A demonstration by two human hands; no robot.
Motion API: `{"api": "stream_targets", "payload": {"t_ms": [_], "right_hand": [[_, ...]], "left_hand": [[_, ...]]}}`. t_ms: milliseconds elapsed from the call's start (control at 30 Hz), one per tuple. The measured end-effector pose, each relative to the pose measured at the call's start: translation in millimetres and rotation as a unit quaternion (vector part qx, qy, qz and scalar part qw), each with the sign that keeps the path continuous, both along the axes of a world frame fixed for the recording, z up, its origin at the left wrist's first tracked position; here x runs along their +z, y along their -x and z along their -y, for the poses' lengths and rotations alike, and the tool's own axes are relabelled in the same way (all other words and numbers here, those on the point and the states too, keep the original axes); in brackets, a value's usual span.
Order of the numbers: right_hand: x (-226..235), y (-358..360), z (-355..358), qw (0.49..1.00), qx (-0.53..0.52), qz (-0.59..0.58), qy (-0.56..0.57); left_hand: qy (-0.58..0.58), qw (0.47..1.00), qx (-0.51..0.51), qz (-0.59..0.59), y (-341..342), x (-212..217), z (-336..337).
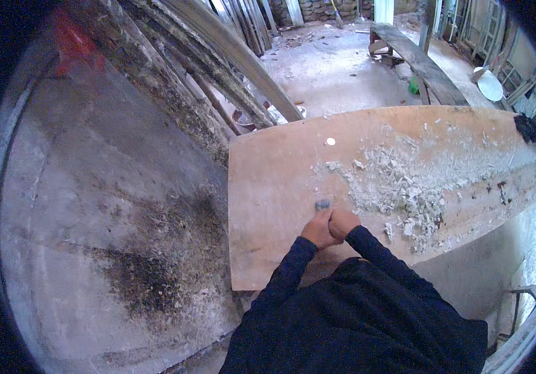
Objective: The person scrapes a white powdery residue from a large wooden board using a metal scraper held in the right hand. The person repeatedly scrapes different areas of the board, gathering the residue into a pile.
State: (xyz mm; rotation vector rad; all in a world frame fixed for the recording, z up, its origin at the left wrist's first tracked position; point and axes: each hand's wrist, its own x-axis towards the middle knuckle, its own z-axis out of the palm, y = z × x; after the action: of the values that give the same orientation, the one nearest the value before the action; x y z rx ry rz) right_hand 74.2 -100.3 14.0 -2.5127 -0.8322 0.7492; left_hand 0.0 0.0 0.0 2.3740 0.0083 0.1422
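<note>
My left hand (318, 232) and my right hand (344, 224) are pressed together, both closed, over the near part of a tan wooden board (268, 187). The right hand lies against the left one's inner side, and the fingers of both curl inward. A small blue-grey lump or tool tip (323, 204) shows just beyond the left hand's knuckles. I cannot make out whether it is gripped or only touched, and whatever sits inside the fingers is hidden. To the right of the hands, pale crumbly shavings (405, 193) are heaped and scattered on the board. A small white disc (330, 142) lies farther off.
Left of the board is a stained grey concrete surface (81, 187). Long weathered timbers (180, 81) lean at the upper left. A dark clump (526, 128) sits on the board's far right corner. A long wooden bench (420, 65) stands beyond the board.
</note>
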Motion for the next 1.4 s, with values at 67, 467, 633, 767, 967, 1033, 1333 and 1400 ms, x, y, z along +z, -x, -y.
{"api": "stream_targets", "payload": {"t_ms": [67, 467, 633, 767, 967, 1033, 1333, 1400], "right_hand": [[-12.7, 1.8, 5.6, 1.000, 0.013, 0.009, -0.014], [12.7, 45.5, 22.9, 0.998, 0.055, -0.014, -0.015], [3.2, 73.9, 41.2, 0.997, 0.064, -0.030, 0.009], [-2.0, 75.8, 37.2, 0.997, 0.068, -0.024, 0.016], [15.3, 80.7, 40.3, 0.992, 0.118, -0.002, 0.045], [5.9, 86.3, 44.3, 0.990, 0.135, 0.005, 0.035], [4.6, 89.3, 29.5, 0.991, 0.132, 0.006, 0.028], [34.9, 92.8, 36.5, 0.989, 0.144, -0.017, -0.019]], "left_hand": [[0.005, 0.999, 0.006, -0.044, 5.5, 6.3, 7.2], [-0.034, 0.996, 0.030, 0.081, 55.9, 3.1, 28.2], [-0.014, 0.999, 0.033, -0.009, 86.8, 13.1, 46.9], [-0.013, 0.999, 0.035, 0.026, 86.0, -1.0, 44.0], [-0.029, 0.998, 0.010, 0.047, 91.2, -14.1, 45.3], [-0.020, 0.999, -0.019, 0.019, 94.7, -13.2, 43.7], [-0.041, 0.996, 0.071, -0.039, 99.8, -9.0, 43.7], [-0.042, 0.997, 0.059, -0.007, 106.4, 6.5, 48.6]]}}
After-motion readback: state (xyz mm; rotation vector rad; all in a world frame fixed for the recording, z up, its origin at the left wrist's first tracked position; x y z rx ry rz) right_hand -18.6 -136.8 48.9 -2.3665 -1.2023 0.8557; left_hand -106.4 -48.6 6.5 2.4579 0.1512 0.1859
